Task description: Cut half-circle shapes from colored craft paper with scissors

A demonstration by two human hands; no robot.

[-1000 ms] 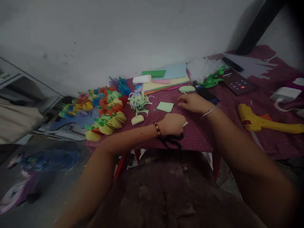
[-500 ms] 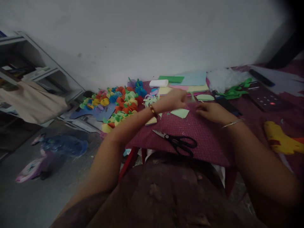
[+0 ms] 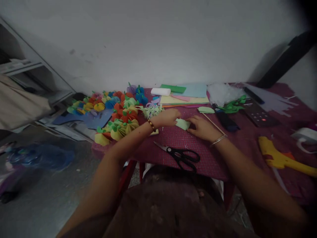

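A small pale green paper piece [image 3: 182, 124] is between my two hands over the red checked tablecloth. My left hand [image 3: 169, 117] has its fingers closed at the paper's left side; the fingertips are partly hidden. From the right, my right hand [image 3: 201, 127] pinches the paper's other edge between thumb and fingers. Black-handled scissors [image 3: 182, 154] lie in front of both hands, blades pointing left. A stack of pale green leaf-shaped pieces [image 3: 206, 109] rests beyond my right hand, and a thin stick [image 3: 212, 121] lies behind that hand.
Many colourful paper pumpkins [image 3: 125, 110] crowd the table's left side. Curled paper strips [image 3: 151, 111] sit beside my left hand. Coloured sheets [image 3: 195, 91] and a white roll [image 3: 160, 92] lie by the wall. A yellow glue gun [image 3: 274, 155] is at right.
The pale green paper has gone from lying on the cloth to being held between my hands. Both hands have come lower and closer together. The view has turned slightly right.
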